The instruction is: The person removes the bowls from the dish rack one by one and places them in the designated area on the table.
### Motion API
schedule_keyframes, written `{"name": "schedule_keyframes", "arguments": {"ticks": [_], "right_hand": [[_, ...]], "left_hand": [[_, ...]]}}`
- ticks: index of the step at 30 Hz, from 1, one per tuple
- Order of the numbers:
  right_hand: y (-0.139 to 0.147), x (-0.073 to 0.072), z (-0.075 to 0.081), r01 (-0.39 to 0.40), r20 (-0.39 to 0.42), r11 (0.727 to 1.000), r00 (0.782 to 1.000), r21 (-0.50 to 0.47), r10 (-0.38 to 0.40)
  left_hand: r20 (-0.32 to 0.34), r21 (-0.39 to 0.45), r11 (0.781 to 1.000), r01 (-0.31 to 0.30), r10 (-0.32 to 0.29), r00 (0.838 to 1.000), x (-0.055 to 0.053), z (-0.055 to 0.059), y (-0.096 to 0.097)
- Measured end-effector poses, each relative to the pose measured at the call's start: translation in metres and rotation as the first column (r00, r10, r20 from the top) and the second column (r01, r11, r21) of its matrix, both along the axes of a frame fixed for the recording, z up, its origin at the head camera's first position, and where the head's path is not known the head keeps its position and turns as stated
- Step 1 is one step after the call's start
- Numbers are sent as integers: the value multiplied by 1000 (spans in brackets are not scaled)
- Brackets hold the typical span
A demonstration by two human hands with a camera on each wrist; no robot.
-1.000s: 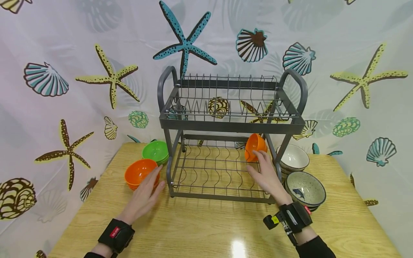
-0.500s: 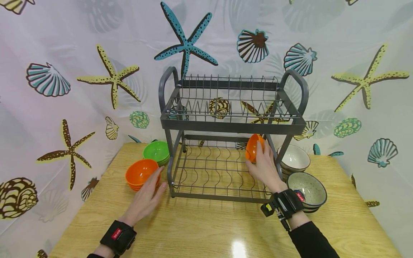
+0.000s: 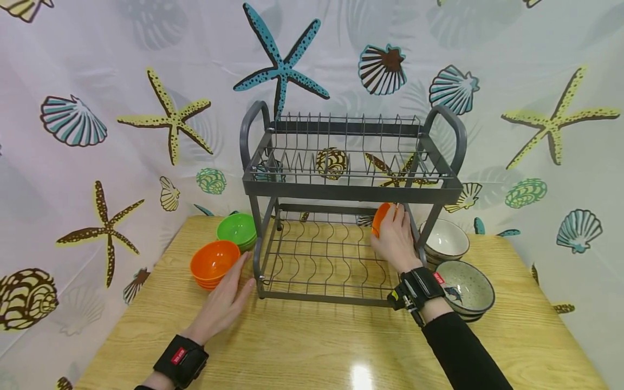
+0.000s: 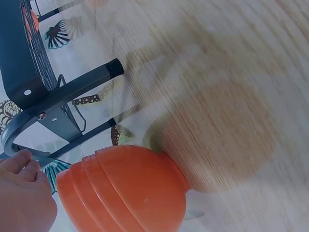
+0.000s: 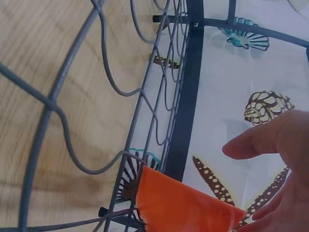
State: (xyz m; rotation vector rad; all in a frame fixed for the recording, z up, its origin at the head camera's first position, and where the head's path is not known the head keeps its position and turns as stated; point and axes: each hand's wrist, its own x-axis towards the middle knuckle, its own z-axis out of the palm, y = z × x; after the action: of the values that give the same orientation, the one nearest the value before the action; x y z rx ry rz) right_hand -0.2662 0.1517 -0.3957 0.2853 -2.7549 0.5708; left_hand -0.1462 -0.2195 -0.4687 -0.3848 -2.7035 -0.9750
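An orange bowl (image 3: 378, 219) stands on edge in the lower tier of the dish rack (image 3: 331, 297), at its right end. My right hand (image 3: 396, 242) covers most of this bowl in the head view. In the right wrist view the thumb is held apart from the orange bowl (image 5: 186, 205), while the other fingers touch or lie close to its rim. My left hand (image 3: 221, 303) lies between the rack's left leg and a stack of orange bowls (image 3: 213, 261), fingers extended. The left wrist view shows those stacked orange bowls (image 4: 135, 188) beside that hand.
Green bowls (image 3: 236, 228) are stacked behind the orange stack. Right of the rack stand white bowls (image 3: 446, 238) and speckled grey bowls (image 3: 468, 287). The rack's upper tier (image 3: 351, 189) overhangs the right hand. A patterned curtain (image 3: 312, 54) hangs behind the wooden table (image 3: 312, 346).
My right hand has moved forward and slightly left over the orange bowl in the rack, hiding more of it. The left hand has barely moved.
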Motion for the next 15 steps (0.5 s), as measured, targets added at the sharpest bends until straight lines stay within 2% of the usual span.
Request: {"name": "schedule_keyframes", "arguments": {"ticks": [9, 12, 15], "right_hand": [[-4, -12, -5, 37, 116, 999, 992, 14, -38], [-6, -14, -5, 57, 116, 998, 991, 30, -61], [-7, -16, -5, 50, 70, 997, 996, 54, -54]], "left_hand": [[-12, 3, 1000, 13, -13, 1000, 0, -1, 1], [-13, 4, 1000, 16, -16, 1000, 0, -2, 1], [-18, 5, 1000, 16, -16, 1000, 0, -2, 0]]}}
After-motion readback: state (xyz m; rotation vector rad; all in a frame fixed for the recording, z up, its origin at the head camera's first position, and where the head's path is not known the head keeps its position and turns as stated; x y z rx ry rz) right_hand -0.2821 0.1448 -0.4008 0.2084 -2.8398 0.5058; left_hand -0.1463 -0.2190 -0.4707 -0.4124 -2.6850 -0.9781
